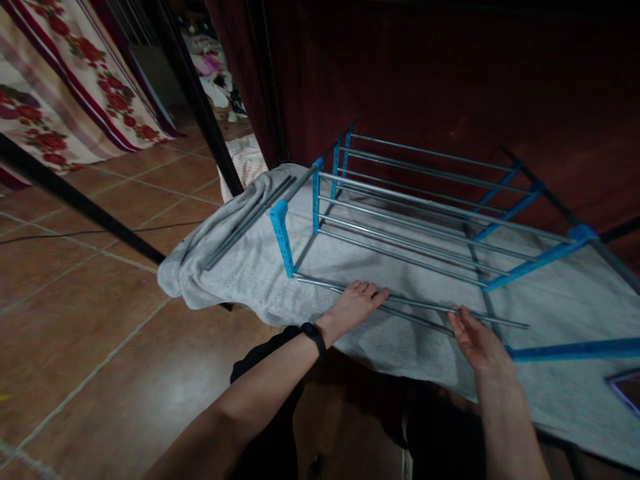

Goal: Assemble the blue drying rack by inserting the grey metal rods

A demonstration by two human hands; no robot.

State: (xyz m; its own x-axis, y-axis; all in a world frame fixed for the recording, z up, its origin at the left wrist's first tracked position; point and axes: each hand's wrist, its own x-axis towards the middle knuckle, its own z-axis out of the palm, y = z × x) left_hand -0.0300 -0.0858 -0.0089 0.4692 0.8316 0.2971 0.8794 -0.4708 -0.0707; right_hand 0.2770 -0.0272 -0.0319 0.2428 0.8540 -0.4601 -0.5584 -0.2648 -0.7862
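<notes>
A long grey metal rod (420,303) runs sideways in front of me, above a similar lower bar. My left hand (359,300) is closed over the rod near its middle. Further right, my right hand (469,333) pinches the same rod between thumb and fingers, short of its free right end. Behind it stands a partly built rack (410,197) of metal rods and blue plastic brackets. The near left blue bracket (283,240) stands up beside the rod's left end; a near right blue bracket (575,351) leans low to the right.
Two or more loose rods (245,227) lie on the grey blanket (250,283) at the left. A black post (200,100) rises beyond it. Dark red cloth (425,80) hangs behind the rack. A purple-edged object (625,390) sits at the right edge. A cable (100,233) crosses the tiled floor.
</notes>
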